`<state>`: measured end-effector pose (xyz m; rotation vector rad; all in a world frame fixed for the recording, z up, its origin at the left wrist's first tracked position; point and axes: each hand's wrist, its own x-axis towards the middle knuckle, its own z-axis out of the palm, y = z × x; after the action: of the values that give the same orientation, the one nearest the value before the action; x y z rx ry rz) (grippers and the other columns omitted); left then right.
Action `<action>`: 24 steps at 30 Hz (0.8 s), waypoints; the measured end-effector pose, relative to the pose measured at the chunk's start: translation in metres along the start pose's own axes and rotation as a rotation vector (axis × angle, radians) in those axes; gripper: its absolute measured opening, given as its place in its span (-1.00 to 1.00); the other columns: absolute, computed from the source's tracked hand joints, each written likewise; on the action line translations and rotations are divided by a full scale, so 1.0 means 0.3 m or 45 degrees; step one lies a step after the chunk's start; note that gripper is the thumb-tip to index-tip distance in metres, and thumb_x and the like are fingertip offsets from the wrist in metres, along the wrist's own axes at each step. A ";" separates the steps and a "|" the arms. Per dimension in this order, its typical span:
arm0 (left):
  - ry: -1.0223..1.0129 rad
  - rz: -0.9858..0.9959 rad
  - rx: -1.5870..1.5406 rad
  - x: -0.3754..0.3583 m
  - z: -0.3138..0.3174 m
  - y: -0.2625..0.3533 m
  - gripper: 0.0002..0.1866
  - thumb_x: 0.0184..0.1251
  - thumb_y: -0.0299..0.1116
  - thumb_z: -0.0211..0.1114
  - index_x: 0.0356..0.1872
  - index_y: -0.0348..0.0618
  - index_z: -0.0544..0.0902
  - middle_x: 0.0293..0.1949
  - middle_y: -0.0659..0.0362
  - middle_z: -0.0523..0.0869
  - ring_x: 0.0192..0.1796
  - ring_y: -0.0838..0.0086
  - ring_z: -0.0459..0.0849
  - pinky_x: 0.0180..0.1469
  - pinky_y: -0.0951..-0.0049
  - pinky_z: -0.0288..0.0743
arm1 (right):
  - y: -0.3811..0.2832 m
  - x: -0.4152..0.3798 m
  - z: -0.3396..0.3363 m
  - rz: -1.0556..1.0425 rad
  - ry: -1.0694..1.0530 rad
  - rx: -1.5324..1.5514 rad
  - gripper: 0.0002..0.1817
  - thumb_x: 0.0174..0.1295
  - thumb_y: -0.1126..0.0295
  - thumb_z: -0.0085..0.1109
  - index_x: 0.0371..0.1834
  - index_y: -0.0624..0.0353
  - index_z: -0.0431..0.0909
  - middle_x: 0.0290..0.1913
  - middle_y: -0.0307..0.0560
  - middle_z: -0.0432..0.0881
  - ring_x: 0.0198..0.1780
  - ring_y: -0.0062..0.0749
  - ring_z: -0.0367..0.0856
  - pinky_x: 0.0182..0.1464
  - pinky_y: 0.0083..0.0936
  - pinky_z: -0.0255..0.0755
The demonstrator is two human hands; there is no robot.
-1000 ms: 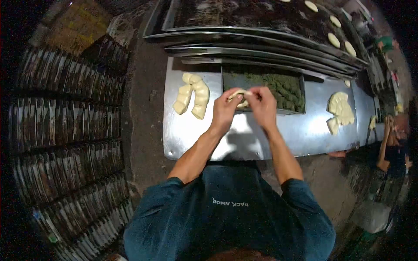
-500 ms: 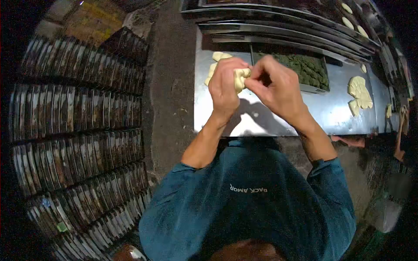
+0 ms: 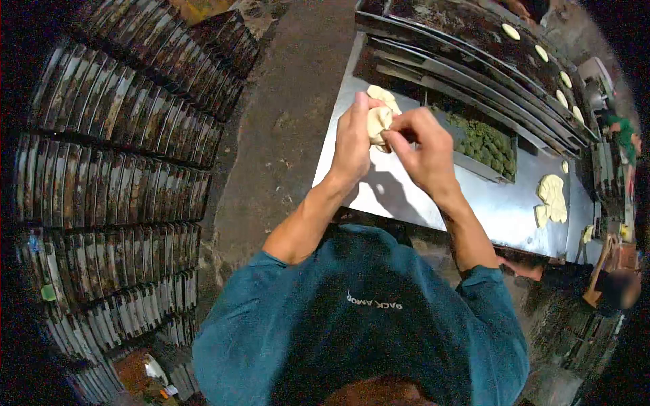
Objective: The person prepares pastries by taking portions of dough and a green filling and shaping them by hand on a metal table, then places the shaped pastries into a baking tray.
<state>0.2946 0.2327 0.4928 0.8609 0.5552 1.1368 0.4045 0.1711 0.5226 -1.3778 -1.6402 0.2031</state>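
Observation:
A piece of pale dough (image 3: 378,124) rests in my left hand (image 3: 351,141), whose fingers curl around its far side above the metal table. On the dough's right edge, the thumb and fingertips of my right hand (image 3: 428,147) are pinched together. Whether anything lies inside the dough is hidden. Just beyond my left hand, more pale dough pieces (image 3: 383,96) lie on the tabletop, partly covered by my fingers. To the right of my right hand stands a metal tray (image 3: 474,167) holding lumpy green filling (image 3: 489,144).
A flattened heap of dough (image 3: 552,197) lies on the metal table (image 3: 497,220) at right. Dark baking trays (image 3: 453,37) are stacked at the back, with oval dough pieces (image 3: 541,53) on top. Racks of trays (image 3: 115,169) stand left. Another person's arm (image 3: 525,269) shows at right.
The view has turned, so the table now slants down to the right. Both hands remain on the dough, which looks rounder; my right fingertips have shifted along its edge.

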 end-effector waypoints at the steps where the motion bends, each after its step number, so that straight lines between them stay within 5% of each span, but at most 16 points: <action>1: -0.085 0.026 0.243 -0.012 -0.015 0.023 -0.56 0.52 -0.10 -0.18 -0.27 -0.25 0.54 -0.46 0.19 0.59 -0.57 0.62 0.50 -0.63 0.55 0.42 | -0.015 0.017 -0.005 0.194 -0.012 0.119 -0.82 0.00 0.53 0.32 -0.34 0.23 0.52 -0.36 -0.08 0.55 -0.37 -0.35 0.57 -0.33 -0.51 0.49; 2: -0.092 -0.015 0.323 -0.022 -0.013 0.042 -0.59 0.51 -0.14 -0.14 -0.28 -0.25 0.56 -0.49 0.21 0.57 -0.61 0.65 0.46 -0.66 0.60 0.34 | -0.029 0.029 -0.005 0.393 -0.035 0.239 -0.81 0.00 0.50 0.32 -0.33 0.22 0.52 -0.33 -0.05 0.55 -0.35 -0.19 0.59 -0.32 -0.42 0.50; 3: -0.092 -0.002 0.380 -0.022 -0.020 0.039 -0.62 0.50 -0.17 -0.12 -0.29 -0.24 0.56 -0.49 0.23 0.56 -0.54 0.64 0.47 -0.56 0.57 0.36 | -0.045 0.047 -0.005 0.263 0.008 0.181 -0.80 0.04 0.56 0.30 -0.26 0.25 0.55 -0.27 -0.09 0.55 -0.35 -0.55 0.57 -0.34 -0.63 0.47; 4: -0.097 0.009 0.434 -0.014 -0.026 0.031 -0.65 0.49 -0.20 -0.10 -0.30 -0.23 0.56 -0.48 0.25 0.55 -0.47 0.62 0.48 -0.46 0.55 0.38 | -0.037 0.049 0.006 0.260 -0.007 0.177 -0.80 0.04 0.56 0.30 -0.26 0.25 0.55 -0.27 -0.09 0.55 -0.35 -0.55 0.57 -0.34 -0.63 0.47; 6: -0.070 -0.006 0.445 0.002 -0.041 0.009 -0.65 0.49 -0.21 -0.09 -0.33 -0.23 0.56 -0.50 0.26 0.53 -0.48 0.63 0.45 -0.47 0.55 0.35 | 0.000 0.013 0.037 -0.033 -0.025 -0.026 -0.73 0.05 0.57 0.28 -0.15 0.21 0.55 -0.19 -0.06 0.55 -0.32 -0.46 0.59 -0.33 -0.59 0.49; 8: -0.043 -0.039 0.453 0.015 -0.061 -0.040 -0.65 0.48 -0.22 -0.08 -0.37 -0.23 0.56 -0.52 0.27 0.50 -0.49 0.64 0.41 -0.48 0.55 0.32 | -0.007 -0.048 0.074 -0.273 -0.008 -0.298 -0.67 0.02 0.62 0.23 -0.09 0.20 0.53 -0.13 0.01 0.53 -0.18 -0.11 0.57 -0.17 -0.39 0.52; 10: 0.067 -0.191 0.130 -0.004 -0.088 -0.130 -0.64 0.46 -0.16 -0.06 -0.37 -0.21 0.56 -0.56 0.20 0.52 -0.56 0.60 0.45 -0.54 0.53 0.35 | -0.042 -0.115 0.094 -0.233 -0.083 -0.400 -0.61 -0.02 0.61 0.27 -0.06 0.24 0.49 -0.09 0.03 0.52 -0.10 -0.06 0.54 -0.09 -0.33 0.49; 13: 0.081 -0.741 -0.194 -0.112 -0.116 -0.295 -0.54 0.48 -0.01 -0.08 -0.21 -0.27 0.54 -0.37 0.06 0.59 -0.41 0.41 0.57 -0.43 0.46 0.47 | 0.022 -0.240 0.048 -0.107 -0.332 -0.469 -0.58 -0.05 0.61 0.26 -0.04 0.25 0.47 -0.07 0.05 0.51 -0.07 -0.06 0.53 -0.09 -0.31 0.48; 15: -0.181 -1.182 -0.155 -0.167 -0.157 -0.351 -0.42 0.45 0.09 -0.11 0.01 -0.34 0.46 -0.15 -0.01 0.58 -0.21 0.30 0.65 -0.33 0.33 0.62 | 0.079 -0.327 -0.002 0.070 -0.549 -0.487 -0.63 -0.06 0.60 0.20 -0.09 0.23 0.50 -0.13 0.01 0.52 -0.14 -0.09 0.55 -0.15 -0.31 0.48; 18: -0.379 -0.988 0.346 -0.237 -0.276 -0.404 -0.49 0.42 0.04 0.03 0.02 -0.28 0.46 -0.07 0.05 0.56 -0.10 0.30 0.63 -0.23 0.37 0.62 | 0.243 -0.499 -0.024 0.265 -0.738 -0.669 -0.67 -0.07 0.61 0.12 -0.15 0.20 0.52 -0.21 -0.05 0.52 -0.22 -0.10 0.55 -0.22 -0.30 0.48; 20: -0.667 -0.377 0.503 -0.235 -0.481 -0.536 -0.59 0.42 -0.11 0.08 0.06 -0.24 0.47 -0.04 0.08 0.56 -0.04 0.34 0.60 -0.08 0.37 0.57 | 0.320 -0.608 -0.005 0.257 -0.760 -0.727 -0.66 -0.08 0.60 0.11 -0.14 0.17 0.54 -0.19 -0.04 0.54 -0.22 -0.10 0.55 -0.21 -0.30 0.49; 22: -0.249 -0.822 0.201 -0.232 -0.465 -0.362 -0.65 0.42 -0.21 0.09 0.05 -0.25 0.51 -0.07 0.08 0.60 -0.01 0.36 0.59 0.01 0.36 0.52 | 0.339 -0.634 -0.022 0.217 -0.786 -0.788 -0.64 -0.08 0.59 0.10 -0.13 0.15 0.56 -0.17 -0.03 0.56 -0.22 -0.10 0.56 -0.20 -0.30 0.50; 24: -0.084 -0.837 0.446 -0.217 -0.483 -0.249 -0.67 0.42 -0.26 0.09 0.05 -0.29 0.52 -0.06 0.06 0.62 -0.03 0.38 0.61 -0.02 0.39 0.54 | 0.309 -0.585 -0.030 0.322 -0.934 -0.807 -0.76 -0.03 0.49 0.12 -0.23 0.13 0.58 -0.16 -0.03 0.57 -0.16 -0.15 0.56 -0.25 -0.27 0.53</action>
<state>0.2025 0.2032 0.3465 0.9124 0.9166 0.4149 0.4587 0.0531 0.3722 -2.1702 -2.2390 0.3926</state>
